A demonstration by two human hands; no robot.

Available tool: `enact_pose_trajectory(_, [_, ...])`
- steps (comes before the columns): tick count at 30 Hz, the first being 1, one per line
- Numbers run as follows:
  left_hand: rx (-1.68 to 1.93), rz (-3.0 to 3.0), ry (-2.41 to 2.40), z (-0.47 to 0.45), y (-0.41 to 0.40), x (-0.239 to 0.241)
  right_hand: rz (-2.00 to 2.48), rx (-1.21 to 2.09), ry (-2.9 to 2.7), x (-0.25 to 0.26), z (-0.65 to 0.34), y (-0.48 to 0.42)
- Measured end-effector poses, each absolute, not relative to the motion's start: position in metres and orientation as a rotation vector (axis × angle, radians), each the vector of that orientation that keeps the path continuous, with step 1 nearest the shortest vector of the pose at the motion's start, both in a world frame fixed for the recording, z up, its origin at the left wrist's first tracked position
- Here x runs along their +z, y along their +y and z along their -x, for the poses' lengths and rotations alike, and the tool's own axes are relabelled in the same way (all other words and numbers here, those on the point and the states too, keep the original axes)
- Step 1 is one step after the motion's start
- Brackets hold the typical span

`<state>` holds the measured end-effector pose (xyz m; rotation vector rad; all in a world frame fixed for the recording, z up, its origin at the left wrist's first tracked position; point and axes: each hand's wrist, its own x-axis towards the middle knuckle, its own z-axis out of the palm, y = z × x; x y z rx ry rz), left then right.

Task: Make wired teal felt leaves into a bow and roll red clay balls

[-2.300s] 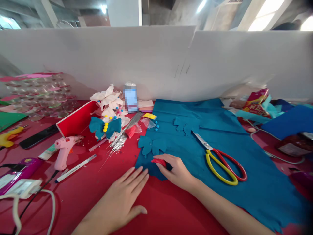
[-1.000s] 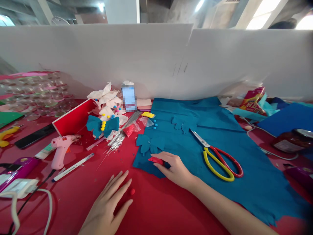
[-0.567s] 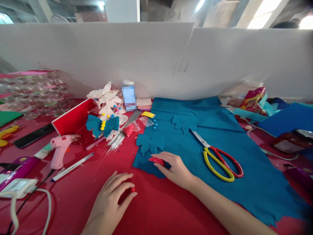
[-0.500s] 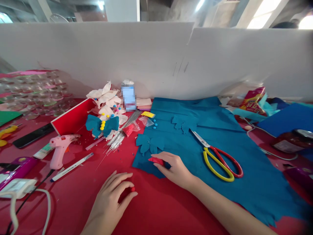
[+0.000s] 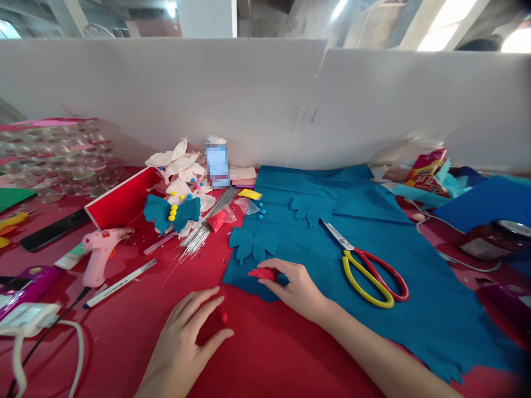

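Head view: right hand (image 5: 296,284), fingers clamped on red lump (image 5: 262,273).
Left hand (image 5: 186,326), fingers apart, frames red ball (image 5: 224,318), likely to stop it rolling.

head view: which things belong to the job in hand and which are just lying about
Likely part of the job: red lump in the right hand; small red ball beside the left hand; bag of red material; teal butterfly with yellow balls.

Probably just lying about: lidded jar; snack packet; phone.

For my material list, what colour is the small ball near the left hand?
The small ball is red; it shows best in the head view.
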<state>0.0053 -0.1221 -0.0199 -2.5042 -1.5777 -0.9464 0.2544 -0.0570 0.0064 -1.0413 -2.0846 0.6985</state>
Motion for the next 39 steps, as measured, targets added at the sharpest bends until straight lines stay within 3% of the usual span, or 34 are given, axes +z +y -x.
enact_pose_trajectory(14, [-1.829,2.698,-1.827,-0.063,-0.109,0.017,0.691,0.547,-2.149,0.016,-0.248,-0.074])
enact_pose_trajectory(27, [-2.02,2.648,-2.153,-0.069,-0.108,0.021,0.738,0.608,-2.024,0.013,-0.245,-0.072])
enact_pose_trajectory(39, [-1.919,2.652,-2.066,-0.064,-0.104,0.025,0.763,0.81,-2.067,0.022,-0.243,-0.079])
